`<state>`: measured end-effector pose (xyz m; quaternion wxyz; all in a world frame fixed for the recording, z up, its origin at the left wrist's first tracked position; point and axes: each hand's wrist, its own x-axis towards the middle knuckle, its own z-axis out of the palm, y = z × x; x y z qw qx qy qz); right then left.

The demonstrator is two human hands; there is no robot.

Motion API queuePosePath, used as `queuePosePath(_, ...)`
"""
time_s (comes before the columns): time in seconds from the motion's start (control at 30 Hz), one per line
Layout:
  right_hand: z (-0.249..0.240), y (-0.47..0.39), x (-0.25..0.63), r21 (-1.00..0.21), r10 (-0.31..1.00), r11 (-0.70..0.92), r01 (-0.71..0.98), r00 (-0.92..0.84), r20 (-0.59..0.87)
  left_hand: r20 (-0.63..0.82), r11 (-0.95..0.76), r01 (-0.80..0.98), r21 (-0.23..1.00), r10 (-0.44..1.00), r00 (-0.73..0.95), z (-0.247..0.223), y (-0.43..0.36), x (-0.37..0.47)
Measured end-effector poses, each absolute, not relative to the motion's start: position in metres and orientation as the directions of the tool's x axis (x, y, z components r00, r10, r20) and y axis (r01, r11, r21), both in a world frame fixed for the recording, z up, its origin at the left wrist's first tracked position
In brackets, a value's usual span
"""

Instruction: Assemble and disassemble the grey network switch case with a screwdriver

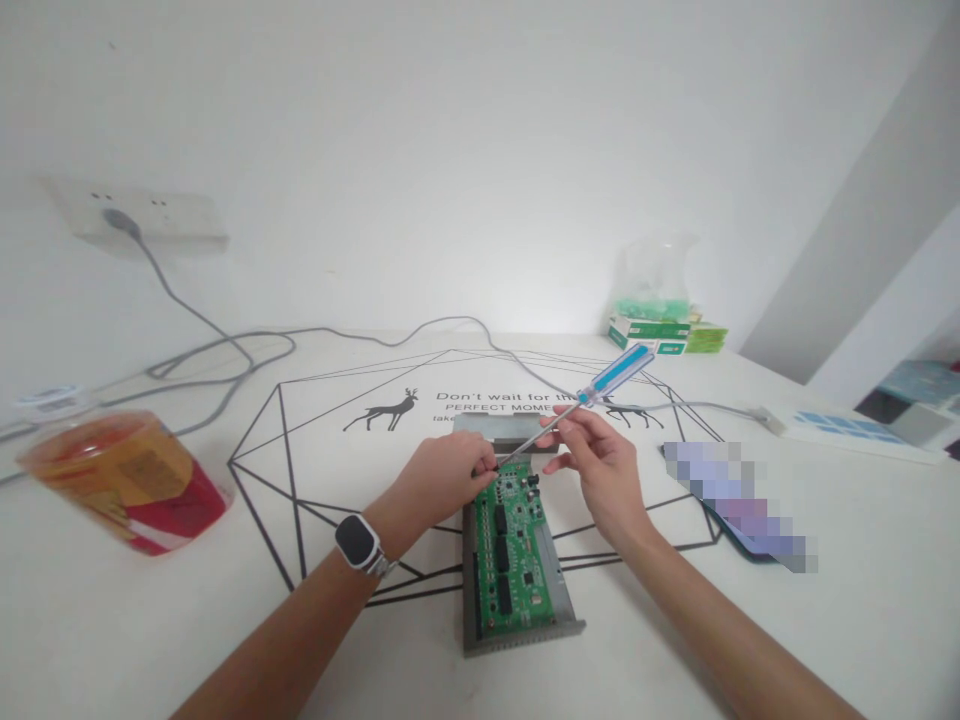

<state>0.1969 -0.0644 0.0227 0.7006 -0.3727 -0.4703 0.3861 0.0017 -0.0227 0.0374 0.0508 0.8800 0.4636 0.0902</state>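
A green circuit board (529,565) lies in a grey metal tray (525,641) in front of me. My right hand (600,465) holds a screwdriver (541,434) by its shaft, just below the clear blue handle. The screwdriver slants down to the left, its tip at the board's far left corner. At that same corner my left hand (454,470) is closed, thumb and fingers pinched together beside the tip. Whatever those fingertips grip is hidden. On my left wrist sits a watch (358,543) with a dark face.
A red and yellow plastic cup (135,485) stands at the left. Grey cable (330,330) runs from a wall socket (135,212) to a white power strip (847,432) at the right. A phone (739,500), its screen pixelated, lies nearer. Small green boxes (651,332) stand against the wall.
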Motion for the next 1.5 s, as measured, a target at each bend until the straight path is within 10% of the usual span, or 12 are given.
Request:
queuePosePath(0.7,0.052,-0.029,0.159,-0.726,0.795,0.587,0.357,-0.083,0.601,0.307,-0.575,0.57,0.587,0.809,0.501,0.031,-0.01,-0.008)
queuePosePath(1.5,0.049,-0.024,0.154,-0.621,0.775,0.609,0.493,-0.201,0.6,0.231,-0.518,0.639,0.569,0.846,0.48,0.024,0.0,-0.015)
